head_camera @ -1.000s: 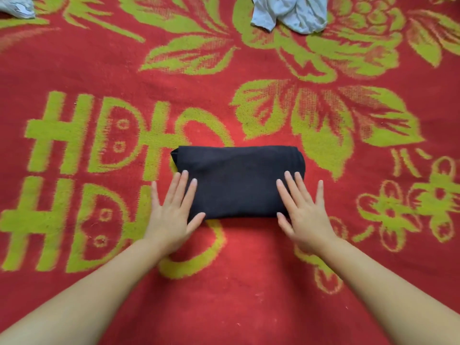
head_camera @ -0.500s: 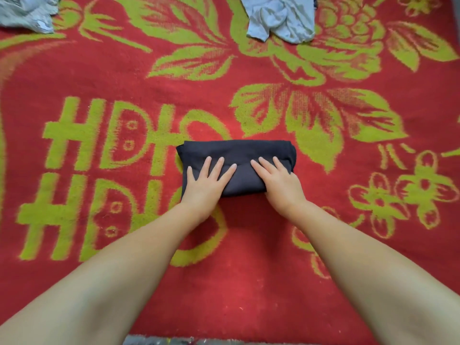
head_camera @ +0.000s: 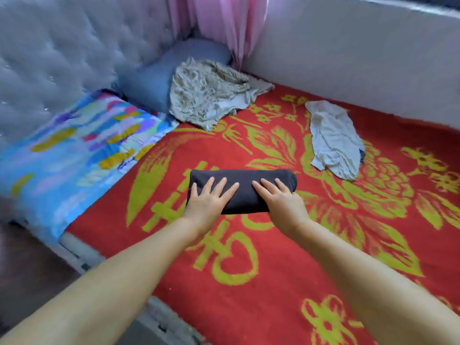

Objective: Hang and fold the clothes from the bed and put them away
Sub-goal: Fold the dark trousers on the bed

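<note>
Bed [head_camera: 261, 270], red blanket with yellow-green flowers: more of it in view than a second ago, headboard [head_camera: 62, 53] and pillows [head_camera: 74, 150] now showing. Unfolded clothes: patterned heap [head_camera: 206, 95], grey piece [head_camera: 333, 138], both well apart from the bundle. Dark bundle [head_camera: 249, 178], mid-bed, narrower than before, so likely one more fold done. Hands: left [head_camera: 209, 202] and right [head_camera: 281, 202], fingers straight, pressing flat on it.

Home bedroom: bed under red-and-yellow floral blanket [head_camera: 286, 282], grey tufted padded headboard [head_camera: 62, 58], blue pillow [head_camera: 154, 78] at its head corner, pink curtain [head_camera: 219, 21].
</note>
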